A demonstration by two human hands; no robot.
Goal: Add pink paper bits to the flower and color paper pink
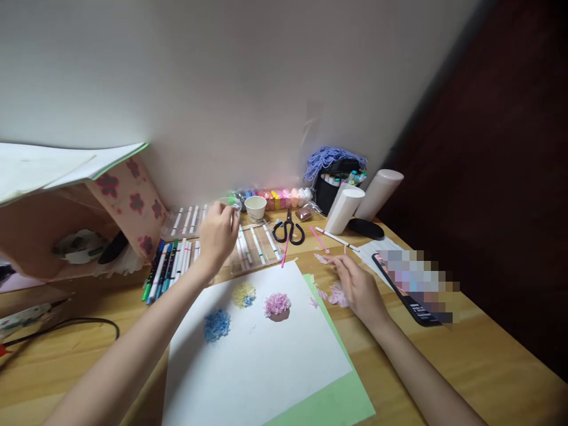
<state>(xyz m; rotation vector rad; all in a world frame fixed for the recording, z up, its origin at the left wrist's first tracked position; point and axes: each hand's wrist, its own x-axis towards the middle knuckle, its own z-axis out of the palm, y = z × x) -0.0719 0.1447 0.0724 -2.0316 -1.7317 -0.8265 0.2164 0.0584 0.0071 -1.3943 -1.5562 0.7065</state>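
My left hand (217, 236) is raised over the marker cases, its fingers curled together beside a white paper cup (256, 208); whatever it may pinch is hidden. My right hand (361, 293) rests by torn pink paper pieces (338, 294), right of the drawing sheet, with its fingers stretched out. On the white sheet (248, 373) sit a blue clump of crumpled bits (217, 325), a pink clump (277, 305) and a smaller yellow-and-blue clump (244, 294). A darker patch shows under the pink clump's lower edge. Green paper (328, 402) lies beneath the sheet.
Black-handled scissors (288, 231), a clear marker case (255, 248) and loose markers (166, 269) lie behind the sheet. White bottles (345, 210) and a black pen holder (328, 189) stand at the back right. A phone (410, 290) lies right; a pink box (128, 201) stands left.
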